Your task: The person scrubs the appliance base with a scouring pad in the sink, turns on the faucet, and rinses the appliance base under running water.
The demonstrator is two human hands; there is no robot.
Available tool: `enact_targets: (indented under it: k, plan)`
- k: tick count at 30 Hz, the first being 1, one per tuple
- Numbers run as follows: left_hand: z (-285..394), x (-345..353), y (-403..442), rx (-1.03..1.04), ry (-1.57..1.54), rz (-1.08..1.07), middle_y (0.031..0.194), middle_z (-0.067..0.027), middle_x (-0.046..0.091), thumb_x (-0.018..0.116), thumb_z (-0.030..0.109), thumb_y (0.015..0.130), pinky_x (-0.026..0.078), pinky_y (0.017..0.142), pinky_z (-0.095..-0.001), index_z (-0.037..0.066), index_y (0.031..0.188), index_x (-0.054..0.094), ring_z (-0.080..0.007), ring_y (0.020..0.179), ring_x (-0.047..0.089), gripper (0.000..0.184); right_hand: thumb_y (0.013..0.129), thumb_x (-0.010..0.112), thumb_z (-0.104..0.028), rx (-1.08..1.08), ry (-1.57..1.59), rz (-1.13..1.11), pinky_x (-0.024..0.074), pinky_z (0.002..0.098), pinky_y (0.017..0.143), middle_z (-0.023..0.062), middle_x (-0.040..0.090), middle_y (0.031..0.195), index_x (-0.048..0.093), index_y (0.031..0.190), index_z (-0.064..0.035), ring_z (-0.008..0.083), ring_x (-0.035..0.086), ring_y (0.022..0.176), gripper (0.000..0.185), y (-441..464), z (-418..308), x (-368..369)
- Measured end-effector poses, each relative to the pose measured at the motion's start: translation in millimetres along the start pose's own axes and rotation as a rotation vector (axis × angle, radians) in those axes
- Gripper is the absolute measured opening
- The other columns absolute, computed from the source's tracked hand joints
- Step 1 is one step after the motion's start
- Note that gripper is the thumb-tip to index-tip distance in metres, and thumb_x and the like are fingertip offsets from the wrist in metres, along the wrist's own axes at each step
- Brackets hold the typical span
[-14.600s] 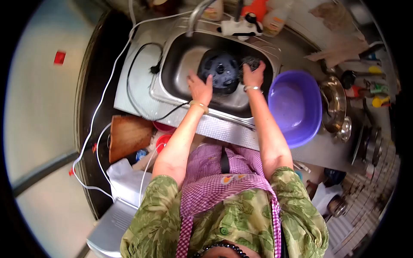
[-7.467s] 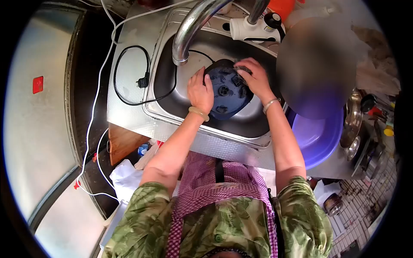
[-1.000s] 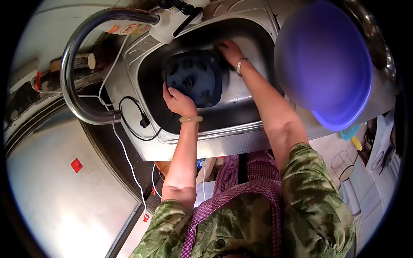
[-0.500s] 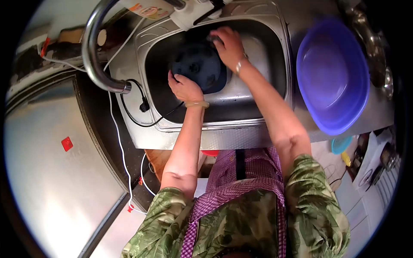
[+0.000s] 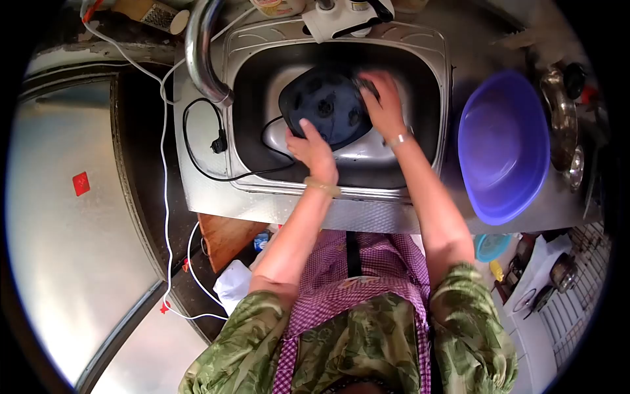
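Note:
A dark blue, rounded appliance (image 5: 338,121) with dark round spots on its upturned face is tilted over the steel sink (image 5: 420,161). My left hand (image 5: 314,154) grips its near edge, thumb on the face and fingers underneath. At its right edge, my right hand (image 5: 386,105) is closed round something small and dark, slightly blurred, that I cannot make out. A black power cord (image 5: 266,172) runs out of the sink to a plug (image 5: 218,143) on the left of the counter.
A curved metal tap (image 5: 199,52) stands at the sink's left, and a white tap fitting (image 5: 338,20) behind it. On the right is a purple basin (image 5: 502,148), with metal ware (image 5: 561,121) beyond. White cables (image 5: 165,197) hang at the left.
The appliance and both hands have shifted right in the view, and the appliance has tipped and turned. My head view has shifted too, so the tap and basin sit differently.

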State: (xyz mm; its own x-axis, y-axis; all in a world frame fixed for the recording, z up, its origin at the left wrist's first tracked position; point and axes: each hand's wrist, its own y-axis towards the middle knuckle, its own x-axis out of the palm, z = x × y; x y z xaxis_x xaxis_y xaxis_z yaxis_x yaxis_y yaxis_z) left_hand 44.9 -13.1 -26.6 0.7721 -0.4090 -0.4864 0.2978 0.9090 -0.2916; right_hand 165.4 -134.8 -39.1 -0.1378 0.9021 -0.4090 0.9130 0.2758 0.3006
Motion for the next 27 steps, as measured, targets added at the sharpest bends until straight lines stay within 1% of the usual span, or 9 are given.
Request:
enact_targets:
  k: [1,3,4,7,10,17,22,26,27]
  plan:
    - [-22.1,-8.9,21.8,-0.024,-0.193,-0.170,0.140,-0.0302,0.043,0.051,0.051,0.101,0.028,0.114,-0.0483,-0.008,0.146,0.035,-0.0439,0.132,0.039,0.075,0.085,0.065,-0.007,0.008,0.001,-0.012,0.0462,0.0413,0.097,0.0165,0.063,0.111,0.067,0.112,-0.0070,0.0353,0.060,0.108,0.027,-10.5,-4.3,-8.0]
    - [-2.3,-23.3,25.4,0.267,0.097,-0.026,0.140,-0.0312,0.043,0.052,0.049,0.101,0.030,0.113,-0.0478,-0.009,0.144,0.038,-0.0429,0.132,0.040,0.074,0.083,0.066,-0.007,0.077,0.025,-0.035,0.0460,0.0404,0.098,0.0155,0.063,0.111,0.068,0.110,-0.0075,0.0345,0.060,0.109,0.026,-10.4,-0.4,-9.5]
    - [4.6,-21.5,40.2,0.495,0.041,0.027,0.141,-0.0296,0.044,0.052,0.047,0.101,0.031,0.112,-0.0483,-0.008,0.142,0.042,-0.0423,0.132,0.042,0.069,0.083,0.066,-0.007,0.114,0.037,-0.044,0.0459,0.0399,0.098,0.0150,0.063,0.112,0.068,0.109,-0.0077,0.0341,0.060,0.109,0.026,-9.1,-2.4,-10.9]
    - [29.1,-25.4,80.5,0.634,0.163,-0.174,0.137,-0.0259,0.051,0.051,0.039,0.105,0.035,0.112,-0.0414,-0.005,0.139,0.049,-0.0380,0.135,0.045,0.056,0.080,0.070,-0.002,0.093,0.144,-0.181,0.0460,0.0376,0.098,0.0130,0.063,0.111,0.069,0.109,-0.0060,0.0335,0.059,0.109,0.030,20.8,-21.6,-13.3]
    - [19.0,-6.6,97.3,0.652,0.100,-0.286,0.131,-0.0232,0.056,0.053,0.039,0.103,0.037,0.109,-0.0421,-0.001,0.137,0.053,-0.0398,0.128,0.050,0.053,0.073,0.074,0.000,-0.167,-0.144,-0.295,0.0477,0.0388,0.094,0.0123,0.063,0.109,0.071,0.104,-0.0062,0.0341,0.058,0.107,0.032,17.3,-71.8,-2.3]
    - [23.3,-1.2,79.6,0.588,0.107,-0.184,0.134,-0.0228,0.054,0.057,0.046,0.098,0.038,0.106,-0.0478,0.004,0.137,0.054,-0.0424,0.123,0.049,0.058,0.069,0.076,-0.001,-0.015,-0.283,-0.207,0.0484,0.0409,0.090,0.0105,0.065,0.097,0.072,0.094,-0.0062,0.0321,0.061,0.101,0.026,30.7,-44.9,-6.6]
    - [24.3,-5.6,83.7,0.529,0.086,-0.172,0.132,-0.0204,0.056,0.058,0.048,0.097,0.040,0.105,-0.0470,0.008,0.135,0.058,-0.0415,0.122,0.051,0.055,0.066,0.077,0.002,-0.307,-0.633,-0.542,0.0508,0.0408,0.084,0.0090,0.068,0.099,0.073,0.092,-0.0070,0.0331,0.062,0.096,0.028,33.9,-58.5,8.4]
    - [30.8,-6.6,75.5,0.474,0.090,-0.164,0.135,-0.0171,0.056,0.061,0.048,0.095,0.041,0.103,-0.0494,0.010,0.133,0.059,-0.0414,0.122,0.050,0.054,0.068,0.078,-0.001,-0.282,-0.609,-0.390,0.0510,0.0421,0.085,0.0099,0.069,0.098,0.073,0.092,-0.0069,0.0340,0.063,0.094,0.025,49.3,-29.7,1.2]
    - [31.5,-5.5,72.2,0.474,0.100,-0.144,0.135,-0.0162,0.057,0.061,0.048,0.095,0.042,0.103,-0.0495,0.010,0.132,0.059,-0.0412,0.122,0.051,0.053,0.068,0.078,-0.003,-0.142,-0.616,-0.388,0.0511,0.0418,0.086,0.0107,0.069,0.097,0.074,0.093,-0.0077,0.0340,0.064,0.095,0.026,54.8,-45.9,-7.6]
